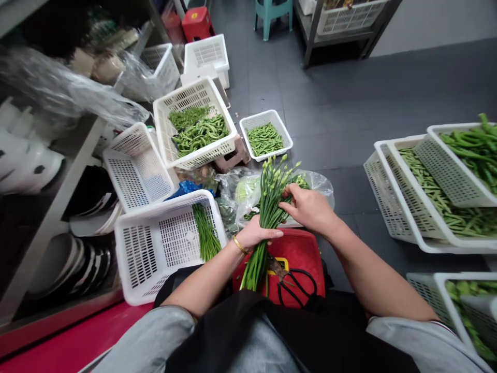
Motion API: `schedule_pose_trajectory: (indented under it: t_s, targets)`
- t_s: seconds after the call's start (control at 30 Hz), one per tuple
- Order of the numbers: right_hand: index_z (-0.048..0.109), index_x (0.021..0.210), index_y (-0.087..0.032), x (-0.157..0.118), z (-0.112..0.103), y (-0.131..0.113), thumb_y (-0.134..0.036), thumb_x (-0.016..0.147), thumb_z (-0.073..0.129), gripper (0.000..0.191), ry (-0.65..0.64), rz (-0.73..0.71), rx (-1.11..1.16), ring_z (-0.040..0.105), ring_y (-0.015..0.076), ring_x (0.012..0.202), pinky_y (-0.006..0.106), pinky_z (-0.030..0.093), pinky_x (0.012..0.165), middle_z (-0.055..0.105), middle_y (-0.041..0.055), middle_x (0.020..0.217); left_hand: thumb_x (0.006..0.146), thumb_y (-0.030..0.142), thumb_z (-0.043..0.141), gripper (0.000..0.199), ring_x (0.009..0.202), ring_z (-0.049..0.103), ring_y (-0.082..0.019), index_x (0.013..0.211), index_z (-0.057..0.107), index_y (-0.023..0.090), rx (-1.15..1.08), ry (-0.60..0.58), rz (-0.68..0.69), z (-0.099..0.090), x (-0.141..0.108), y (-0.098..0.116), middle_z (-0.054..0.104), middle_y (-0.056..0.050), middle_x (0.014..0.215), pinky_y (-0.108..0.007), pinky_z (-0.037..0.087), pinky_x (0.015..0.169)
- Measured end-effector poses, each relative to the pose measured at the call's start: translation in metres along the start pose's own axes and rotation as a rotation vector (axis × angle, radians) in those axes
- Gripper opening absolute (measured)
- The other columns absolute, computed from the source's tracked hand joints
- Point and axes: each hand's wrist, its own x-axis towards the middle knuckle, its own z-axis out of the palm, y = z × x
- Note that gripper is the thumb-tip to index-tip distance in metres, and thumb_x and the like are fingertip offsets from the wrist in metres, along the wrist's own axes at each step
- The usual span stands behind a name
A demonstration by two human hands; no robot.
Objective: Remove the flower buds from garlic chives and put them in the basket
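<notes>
A bunch of flowering chives (pixel 267 204) with pale green buds stands upright, tilted slightly, in my left hand (pixel 256 233), which is closed around the stems. My right hand (pixel 308 207) pinches at the right edge of the bunch, just below the buds; its fingertips partly hide the stems there. Beneath the bunch, black-handled scissors (pixel 297 287) lie on a red stool (pixel 306 248) with a yellow patch. To the left, more chives (pixel 205 233) lie in the right side of a white basket (pixel 155 223). Behind my hands is a clear plastic bag (pixel 320 186) holding greens.
Ahead, a large white crate (pixel 165 122) and a small basket (pixel 287 140) hold green peppers or beans. Stacked baskets (pixel 392 191) of green vegetables stand at right. A metal shelf (pixel 66 207) with plates lines the left. A teal stool (pixel 274 10) is far ahead.
</notes>
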Motion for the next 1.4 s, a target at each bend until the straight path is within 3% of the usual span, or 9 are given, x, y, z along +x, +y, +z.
schedule_pose_trajectory:
  t_s: [0.2, 0.47, 0.67, 0.8, 0.9, 1.03, 1.13, 1.27, 1.4]
  targets:
    - [0.069, 0.084, -0.020, -0.001, 0.006, 0.008, -0.028, 0.083, 0.059, 0.013, 0.053, -0.190, 0.257, 0.058, 0.0130, 0.058, 0.024, 0.037, 0.057, 0.069, 0.0017, 0.069, 0.047, 0.051, 0.084, 0.060, 0.040, 0.042, -0.007, 0.084, 0.058, 0.011, -0.017, -0.054, -0.008, -0.002, -0.001, 0.001, 0.048, 0.006, 0.047, -0.022, 0.030, 0.042]
    - [0.068, 0.074, -0.016, 0.004, -0.007, 0.017, -0.033, 0.074, 0.062, 0.018, 0.194, -0.033, 0.679, 0.038, 0.0076, 0.047, 0.022, 0.031, 0.050, 0.047, -0.0051, 0.049, 0.049, 0.044, 0.085, 0.080, 0.041, 0.049, -0.008, 0.113, 0.057, 0.007, -0.145, -0.219, -0.033, -0.009, 0.000, -0.003, 0.057, 0.004, 0.054, -0.020, 0.033, 0.040]
    - [0.067, 0.079, -0.016, 0.003, -0.009, 0.019, -0.027, 0.076, 0.062, 0.013, 0.280, 0.048, 0.385, 0.045, 0.0105, 0.052, 0.024, 0.033, 0.053, 0.055, -0.0009, 0.058, 0.049, 0.045, 0.084, 0.063, 0.037, 0.046, -0.007, 0.093, 0.060, 0.008, -0.175, -0.191, -0.058, -0.009, 0.001, -0.007, 0.055, 0.004, 0.048, -0.019, 0.034, 0.038]
    - [0.066, 0.090, -0.017, -0.010, -0.011, 0.007, -0.026, 0.085, 0.053, 0.017, 0.473, -0.117, 0.108, 0.057, 0.0160, 0.071, 0.025, 0.039, 0.058, 0.064, 0.0077, 0.085, 0.053, 0.044, 0.083, 0.048, 0.036, 0.044, -0.006, 0.076, 0.057, 0.011, -0.137, -0.153, -0.042, -0.007, 0.001, -0.005, 0.053, 0.004, 0.045, -0.019, 0.033, 0.038]
    - [0.067, 0.085, -0.018, -0.015, -0.008, 0.000, -0.027, 0.090, 0.049, 0.020, 0.356, -0.236, 0.019, 0.059, 0.0149, 0.070, 0.025, 0.039, 0.058, 0.065, 0.0061, 0.082, 0.054, 0.045, 0.082, 0.046, 0.035, 0.044, -0.006, 0.062, 0.051, 0.013, -0.100, -0.168, -0.018, -0.006, 0.001, -0.003, 0.051, 0.003, 0.043, -0.020, 0.033, 0.038]
    - [0.066, 0.101, -0.017, -0.011, -0.001, -0.004, -0.029, 0.088, 0.053, 0.022, 0.216, -0.192, -0.024, 0.063, 0.0169, 0.072, 0.026, 0.039, 0.058, 0.068, 0.0066, 0.086, 0.053, 0.046, 0.083, 0.047, 0.035, 0.044, -0.006, 0.059, 0.049, 0.014, -0.079, -0.188, -0.019, -0.005, 0.000, -0.002, 0.050, 0.004, 0.042, -0.020, 0.030, 0.037]
    - [0.067, 0.097, -0.017, -0.007, -0.001, -0.005, -0.029, 0.088, 0.054, 0.020, 0.112, -0.154, -0.061, 0.065, 0.0192, 0.075, 0.027, 0.037, 0.058, 0.071, 0.0074, 0.090, 0.051, 0.048, 0.084, 0.050, 0.035, 0.043, -0.006, 0.059, 0.049, 0.014, -0.055, -0.184, -0.035, -0.005, 0.000, -0.003, 0.050, 0.004, 0.042, -0.020, 0.029, 0.037]
    - [0.065, 0.085, -0.018, -0.006, -0.006, 0.000, -0.026, 0.084, 0.056, 0.012, 0.001, -0.136, 0.001, 0.060, 0.0156, 0.064, 0.025, 0.034, 0.057, 0.069, 0.0036, 0.074, 0.050, 0.049, 0.084, 0.051, 0.036, 0.044, -0.006, 0.061, 0.049, 0.014, -0.053, -0.169, -0.047, -0.004, 0.000, -0.005, 0.051, 0.004, 0.044, -0.020, 0.030, 0.038]
    - [0.060, 0.079, -0.019, -0.005, -0.008, 0.007, -0.023, 0.079, 0.058, 0.004, 0.009, -0.153, 0.153, 0.050, 0.0109, 0.053, 0.022, 0.031, 0.054, 0.059, -0.0016, 0.059, 0.049, 0.048, 0.084, 0.050, 0.036, 0.045, -0.007, 0.065, 0.050, 0.014, -0.115, -0.184, -0.052, -0.006, 0.002, -0.011, 0.053, 0.003, 0.045, -0.020, 0.030, 0.038]
